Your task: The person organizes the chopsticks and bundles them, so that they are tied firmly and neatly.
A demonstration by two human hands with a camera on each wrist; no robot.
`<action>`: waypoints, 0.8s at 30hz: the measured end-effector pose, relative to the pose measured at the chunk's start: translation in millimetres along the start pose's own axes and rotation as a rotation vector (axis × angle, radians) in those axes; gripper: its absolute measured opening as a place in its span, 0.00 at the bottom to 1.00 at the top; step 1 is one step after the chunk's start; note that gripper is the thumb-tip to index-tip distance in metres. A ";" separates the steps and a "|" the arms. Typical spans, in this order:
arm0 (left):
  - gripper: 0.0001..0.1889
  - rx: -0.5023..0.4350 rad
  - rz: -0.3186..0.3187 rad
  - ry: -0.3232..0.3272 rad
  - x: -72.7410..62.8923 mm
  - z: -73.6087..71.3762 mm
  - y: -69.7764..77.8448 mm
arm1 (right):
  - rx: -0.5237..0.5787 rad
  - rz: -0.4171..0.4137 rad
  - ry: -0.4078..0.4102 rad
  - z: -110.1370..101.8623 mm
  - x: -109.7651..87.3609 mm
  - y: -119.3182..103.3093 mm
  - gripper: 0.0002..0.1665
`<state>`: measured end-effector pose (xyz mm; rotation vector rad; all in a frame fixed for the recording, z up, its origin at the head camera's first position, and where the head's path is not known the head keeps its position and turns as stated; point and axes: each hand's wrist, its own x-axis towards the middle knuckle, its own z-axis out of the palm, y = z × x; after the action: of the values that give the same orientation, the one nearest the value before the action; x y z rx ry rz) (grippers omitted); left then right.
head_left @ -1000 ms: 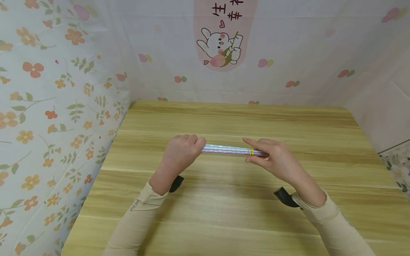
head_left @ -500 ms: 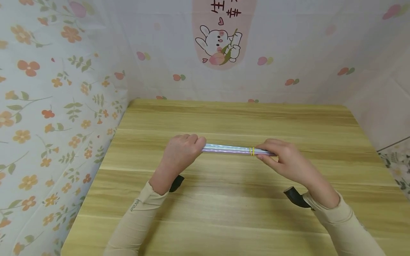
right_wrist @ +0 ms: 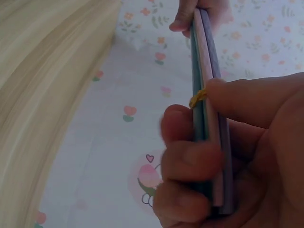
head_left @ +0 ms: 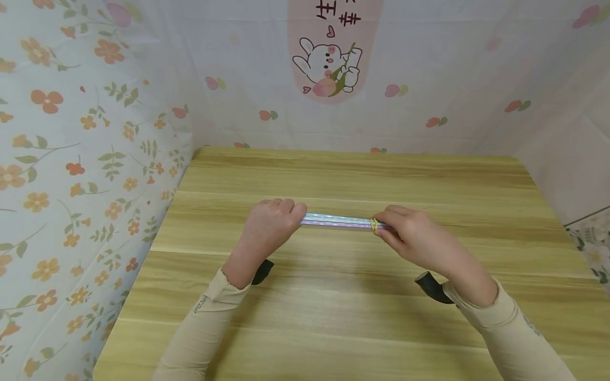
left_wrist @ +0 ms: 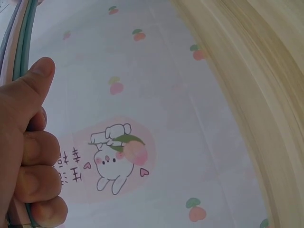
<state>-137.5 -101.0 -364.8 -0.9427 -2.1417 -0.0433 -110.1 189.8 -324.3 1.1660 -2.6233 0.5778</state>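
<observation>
A bundle of slim pencil-like sticks [head_left: 335, 220], in pastel teal, pink and purple, lies level between both hands over the table. My left hand [head_left: 272, 225] grips its left end with curled fingers, hiding that end. In the left wrist view its thumb lies along the sticks [left_wrist: 23, 42]. Around the bundle near its right end sits a yellow rubber band [head_left: 374, 225]. My right hand [head_left: 413, 233] holds the right end, with thumb and forefinger at the band. In the right wrist view the thumb presses beside the band [right_wrist: 198, 98], the other fingers curling round the sticks [right_wrist: 216, 156].
The wood-grain table [head_left: 333, 328] spreads below both hands. A white printed cloth [head_left: 238, 63] hangs behind its far edge, and a floral cloth [head_left: 86, 211] covers the left side. Dark curved pieces [head_left: 433, 288] stick out beside both wrists.
My right hand slid right past the rubber band, then came back left to it. Its forefinger, stretched along the sticks earlier, is now bent at the band. The left hand has kept its grip.
</observation>
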 end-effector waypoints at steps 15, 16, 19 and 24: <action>0.17 0.018 0.007 0.008 1.9 -1.9 0.4 | 0.059 0.116 -0.021 6.4 -0.7 -0.2 0.17; 0.17 0.020 0.007 0.008 2.0 -1.9 0.5 | 0.057 0.120 -0.018 6.8 -0.7 -0.4 0.17; 0.18 0.022 0.005 0.010 1.7 -1.8 0.8 | 0.061 0.132 -0.004 7.9 -0.4 -0.7 0.19; 0.18 0.017 0.000 0.011 0.9 -1.7 1.6 | 0.074 0.136 0.021 10.1 0.8 -0.9 0.23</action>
<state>-135.7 -99.8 -363.5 -0.9308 -2.1284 -0.0301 -110.3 184.3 -332.9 1.0003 -2.6993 0.7151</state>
